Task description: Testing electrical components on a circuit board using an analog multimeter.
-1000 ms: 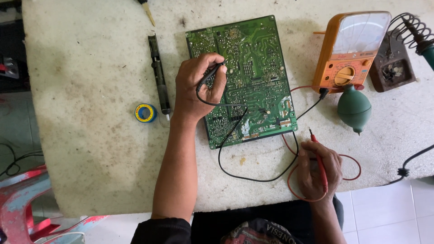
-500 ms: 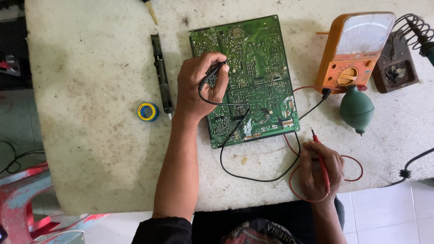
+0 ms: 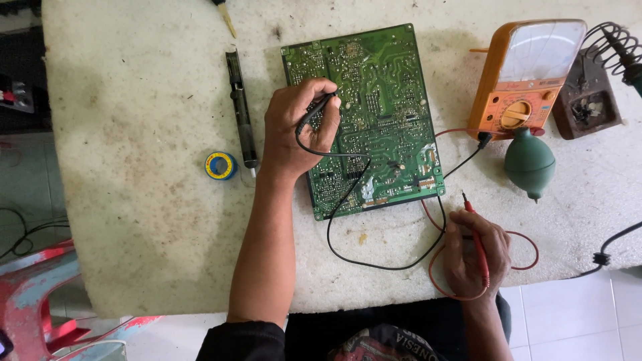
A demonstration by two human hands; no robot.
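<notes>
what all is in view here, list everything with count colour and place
circuit board: 1, green, table centre
black probe: 1, black, in left hand on the board
red probe: 1, red, in right hand near table's front edge
meter: 1, orange, right of board
rubber bulb: 1, dark green, below meter
iron stand: 1, dark, far right
long tool: 1, black, left of board
solder reel: 1, blue and yellow, beside long tool
table: 1, off-white, stained
left hand: 1, grip on black probe
right hand: 1, grip on red probe
</notes>
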